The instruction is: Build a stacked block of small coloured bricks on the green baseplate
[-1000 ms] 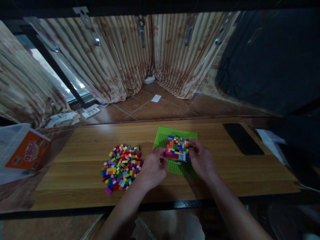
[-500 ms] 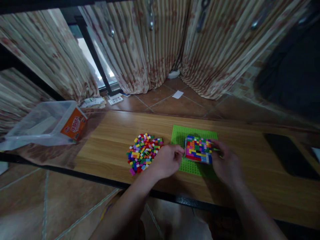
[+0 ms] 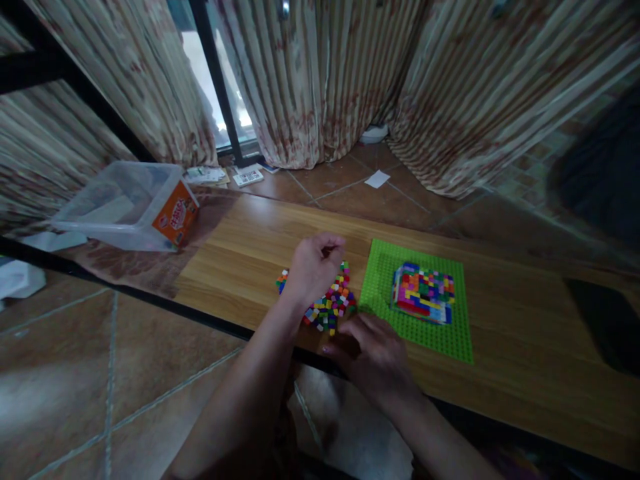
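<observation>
My left hand [image 3: 316,270] hovers over the pile of small coloured toy bricks [image 3: 330,307], hiding part of it. Its fingers are drawn together, and whatever they may hold is hidden. By the pile's near side, at the table's front edge, is my right hand [image 3: 375,353]. Its fingers are bent, with the thumb apart from the index finger; a small purplish spot at the thumb tip is too blurred to identify. A multicoloured block built of bricks [image 3: 423,293] rests on the green studded baseplate [image 3: 457,340], touched by neither hand.
A clear plastic bin [image 3: 115,227] with an orange label stands left on the wooden table [image 3: 225,267]. A dark flat object [image 3: 605,320] lies at the right. Papers [image 3: 247,175] lie on the tiled floor beyond, before striped curtains [image 3: 300,87].
Both hands have left the brick-built block and moved left to the loose bricks. The view has shifted, so the table things appear farther right.
</observation>
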Action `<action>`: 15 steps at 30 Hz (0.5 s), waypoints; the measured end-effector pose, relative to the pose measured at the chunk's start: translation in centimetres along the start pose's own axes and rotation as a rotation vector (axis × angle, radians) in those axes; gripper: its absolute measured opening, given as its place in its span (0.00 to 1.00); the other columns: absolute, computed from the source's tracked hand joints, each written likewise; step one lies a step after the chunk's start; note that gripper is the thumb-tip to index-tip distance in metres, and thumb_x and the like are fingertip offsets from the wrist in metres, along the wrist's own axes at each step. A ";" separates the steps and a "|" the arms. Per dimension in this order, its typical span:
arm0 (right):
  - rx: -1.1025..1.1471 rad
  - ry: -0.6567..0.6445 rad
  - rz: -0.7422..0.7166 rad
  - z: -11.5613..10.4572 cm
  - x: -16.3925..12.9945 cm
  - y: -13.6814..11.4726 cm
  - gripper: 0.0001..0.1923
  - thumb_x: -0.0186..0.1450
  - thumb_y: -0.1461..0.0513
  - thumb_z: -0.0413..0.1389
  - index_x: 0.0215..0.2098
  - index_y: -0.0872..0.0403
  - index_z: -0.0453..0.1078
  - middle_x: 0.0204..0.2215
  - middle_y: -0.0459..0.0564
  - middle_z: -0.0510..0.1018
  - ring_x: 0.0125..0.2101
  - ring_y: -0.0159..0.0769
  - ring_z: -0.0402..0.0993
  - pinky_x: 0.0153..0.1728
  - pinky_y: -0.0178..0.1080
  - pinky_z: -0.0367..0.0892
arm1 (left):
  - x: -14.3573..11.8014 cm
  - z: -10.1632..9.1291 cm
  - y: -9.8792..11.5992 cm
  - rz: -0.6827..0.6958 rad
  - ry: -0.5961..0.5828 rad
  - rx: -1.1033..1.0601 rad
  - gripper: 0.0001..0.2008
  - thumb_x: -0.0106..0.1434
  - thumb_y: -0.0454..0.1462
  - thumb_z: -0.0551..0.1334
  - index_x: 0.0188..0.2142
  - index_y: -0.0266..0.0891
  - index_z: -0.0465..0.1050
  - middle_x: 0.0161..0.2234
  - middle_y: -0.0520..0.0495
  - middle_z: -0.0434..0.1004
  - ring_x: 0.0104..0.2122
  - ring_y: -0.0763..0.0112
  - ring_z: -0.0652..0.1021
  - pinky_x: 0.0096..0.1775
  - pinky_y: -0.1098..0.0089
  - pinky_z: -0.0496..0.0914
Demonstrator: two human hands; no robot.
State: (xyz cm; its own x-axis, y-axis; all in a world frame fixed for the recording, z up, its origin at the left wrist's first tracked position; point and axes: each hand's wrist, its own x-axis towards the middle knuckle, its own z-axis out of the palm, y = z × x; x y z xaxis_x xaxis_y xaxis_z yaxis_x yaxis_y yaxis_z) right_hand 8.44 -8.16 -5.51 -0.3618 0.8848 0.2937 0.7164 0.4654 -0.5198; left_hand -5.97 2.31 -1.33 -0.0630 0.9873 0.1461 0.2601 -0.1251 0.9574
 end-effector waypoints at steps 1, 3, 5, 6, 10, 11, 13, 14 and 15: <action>-0.052 0.008 0.014 0.5 -0.1 -0.1 0.14 0.60 0.51 0.63 0.31 0.52 0.70 0.28 0.48 0.76 0.31 0.41 0.72 0.33 0.42 0.65 | 0.0 -0.1 0.0 0.007 -0.002 0.010 0.07 0.59 0.31 0.59 0.34 0.35 0.77 0.32 0.49 0.80 0.32 0.72 0.78 0.39 0.72 0.72; -0.127 0.017 0.037 1.1 -0.2 -0.2 0.13 0.61 0.52 0.63 0.30 0.53 0.70 0.28 0.49 0.75 0.30 0.41 0.71 0.32 0.42 0.64 | -0.1 -0.2 0.0 0.014 -0.005 0.029 0.08 0.59 0.32 0.59 0.34 0.35 0.78 0.32 0.48 0.81 0.32 0.72 0.78 0.39 0.72 0.73; -0.163 0.028 0.055 1.4 -0.2 -0.3 0.11 0.63 0.55 0.61 0.30 0.53 0.69 0.28 0.49 0.74 0.30 0.41 0.70 0.32 0.41 0.63 | -0.1 -0.2 0.0 0.016 -0.011 0.040 0.08 0.60 0.32 0.59 0.34 0.35 0.78 0.32 0.48 0.81 0.32 0.72 0.78 0.38 0.72 0.73; -0.169 0.033 0.060 1.5 -0.2 -0.3 0.10 0.64 0.56 0.60 0.31 0.53 0.70 0.28 0.48 0.74 0.30 0.40 0.70 0.32 0.41 0.63 | -0.1 -0.3 0.0 0.015 -0.017 0.044 0.08 0.60 0.32 0.59 0.34 0.36 0.78 0.32 0.48 0.81 0.32 0.72 0.78 0.38 0.72 0.73; -0.149 0.043 0.064 1.7 -0.1 -0.1 0.08 0.66 0.59 0.57 0.30 0.53 0.70 0.28 0.48 0.74 0.30 0.40 0.71 0.34 0.41 0.63 | -0.1 -0.3 0.0 0.016 -0.034 0.065 0.08 0.60 0.32 0.59 0.35 0.35 0.78 0.32 0.48 0.81 0.32 0.72 0.79 0.38 0.72 0.73; -0.135 0.052 0.064 1.8 0.0 0.0 0.08 0.67 0.60 0.56 0.30 0.53 0.70 0.28 0.48 0.74 0.31 0.39 0.71 0.34 0.41 0.64 | -0.1 -0.3 0.0 0.018 -0.036 0.072 0.08 0.60 0.32 0.59 0.35 0.35 0.78 0.33 0.48 0.81 0.32 0.72 0.79 0.38 0.72 0.73; -0.094 0.079 0.076 1.7 0.1 0.3 0.07 0.67 0.62 0.55 0.31 0.53 0.70 0.28 0.48 0.75 0.31 0.39 0.72 0.35 0.40 0.65 | -0.2 -0.3 0.0 0.018 -0.041 0.086 0.08 0.60 0.33 0.59 0.35 0.35 0.78 0.33 0.48 0.81 0.32 0.72 0.79 0.38 0.73 0.72; -0.062 0.095 0.086 1.7 0.3 0.4 0.07 0.68 0.62 0.54 0.32 0.53 0.71 0.29 0.49 0.76 0.32 0.39 0.73 0.35 0.40 0.65 | -0.2 -0.3 0.0 0.014 -0.043 0.090 0.08 0.60 0.33 0.59 0.36 0.35 0.78 0.33 0.48 0.82 0.32 0.72 0.79 0.37 0.73 0.72; -0.022 0.110 0.098 1.5 0.4 0.5 0.06 0.68 0.63 0.54 0.32 0.53 0.71 0.30 0.49 0.76 0.32 0.38 0.74 0.35 0.39 0.66 | -0.2 -0.2 0.0 0.012 -0.046 0.090 0.08 0.60 0.33 0.59 0.36 0.35 0.78 0.33 0.48 0.82 0.32 0.72 0.79 0.37 0.73 0.72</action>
State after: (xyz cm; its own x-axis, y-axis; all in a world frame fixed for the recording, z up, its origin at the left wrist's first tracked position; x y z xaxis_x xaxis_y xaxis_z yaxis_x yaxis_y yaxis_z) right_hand 7.74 -7.58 -6.89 -0.2227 0.9178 0.3287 0.7583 0.3749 -0.5332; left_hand -6.19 2.12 -1.27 -0.0159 0.9895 0.1436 0.3459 -0.1293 0.9293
